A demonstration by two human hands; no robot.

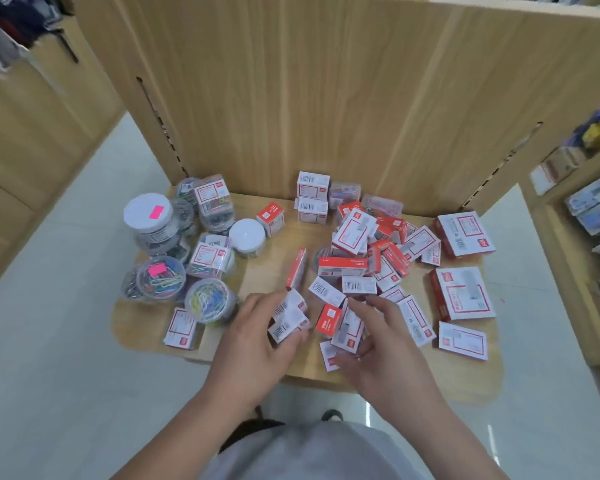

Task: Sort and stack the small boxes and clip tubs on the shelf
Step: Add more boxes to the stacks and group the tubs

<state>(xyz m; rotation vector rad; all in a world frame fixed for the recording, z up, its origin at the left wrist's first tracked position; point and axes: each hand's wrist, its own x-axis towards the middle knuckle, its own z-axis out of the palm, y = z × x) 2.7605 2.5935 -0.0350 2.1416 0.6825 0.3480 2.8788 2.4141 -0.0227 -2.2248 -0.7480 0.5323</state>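
Slippage is the nearest risk: the left hand grips two boxes stacked loosely one on the other, just above the front of the shelf, and a slack squeeze could let one slide out and drop to the floor. The right hand has thumb and fingers curled round a grey box at the near side of the pile; pulling it free may drag its neighbours along, since they lie touching and overlapping. A red box stands on edge just beyond the left fingers, and a brush from either hand would likely tip it. Flat boxes near the front rim could be swept off by a wrist.

Tubs crowd the shelf's left end, some stacked two high and leaning together, so a knock could topple them. A clear tub holds bright paper clips and a pink tag; the one beside it holds pastel clips. Two have white lids, and what shows through their sides looks like dark clips. Every box is closed, its contents hidden
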